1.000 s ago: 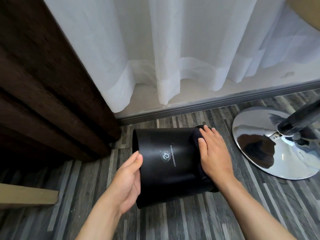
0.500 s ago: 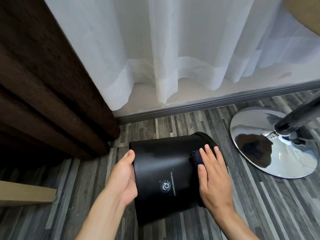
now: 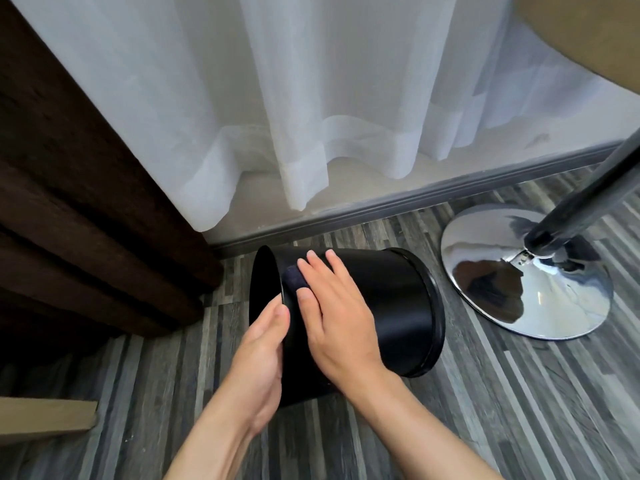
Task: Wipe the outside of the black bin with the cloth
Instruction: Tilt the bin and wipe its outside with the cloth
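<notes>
The black bin lies on its side on the striped floor, its open mouth facing left and its base rim to the right. My left hand holds the mouth rim at the near left, thumb along the edge. A dark cloth is pressed flat against the bin's upper side, close to the mouth, under my right hand. Only a small fold of the cloth shows past the fingers.
A chrome round stand base with a dark pole sits just right of the bin. Sheer white curtains hang behind, above a grey skirting board. A dark brown drape fills the left. A wooden edge is at lower left.
My right hand has slid the cloth leftward along the bin from the base end to the mouth end. The bin has rolled, its printed logo now out of sight.
</notes>
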